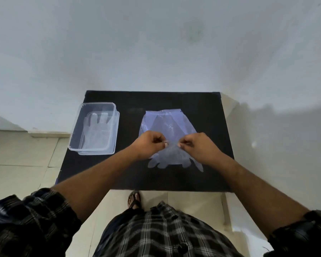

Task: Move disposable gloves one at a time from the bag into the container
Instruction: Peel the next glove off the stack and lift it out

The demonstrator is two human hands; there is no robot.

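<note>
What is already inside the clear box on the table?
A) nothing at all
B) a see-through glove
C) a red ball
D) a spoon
B: a see-through glove lies flat inside the clear box, its fingers pointing toward the wall, while both hands are busy at the bag beside it.

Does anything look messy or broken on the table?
Nothing looks broken or spilled. The clear plastic container sits upright with glove(s) lying flat inside. Both the left hand and right hand pinch the thin see-through gloves sticking out of the bluish plastic bag.
</note>
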